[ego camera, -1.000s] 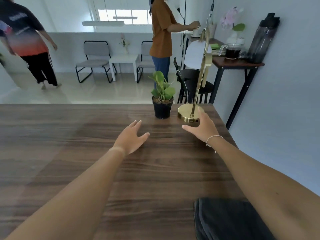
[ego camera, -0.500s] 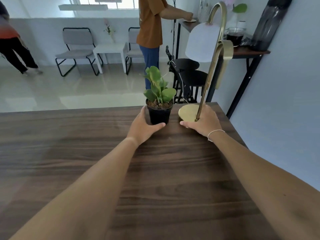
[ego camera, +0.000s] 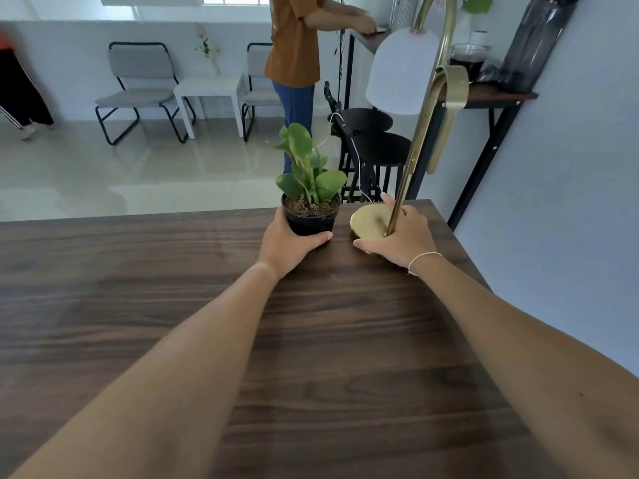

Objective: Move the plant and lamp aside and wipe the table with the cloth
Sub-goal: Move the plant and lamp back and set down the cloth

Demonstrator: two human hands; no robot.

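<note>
Single head-worn wide-angle view, facing forward and down along both forearms. The table [ego camera: 173, 340] fills the lower half of the frame (near range); its far edge crosses mid-frame, with the room beyond in the upper half.

Thin white bracelet [ego camera: 424, 258], sleeveless forearms

No legible txt (none anywhere)
</note>
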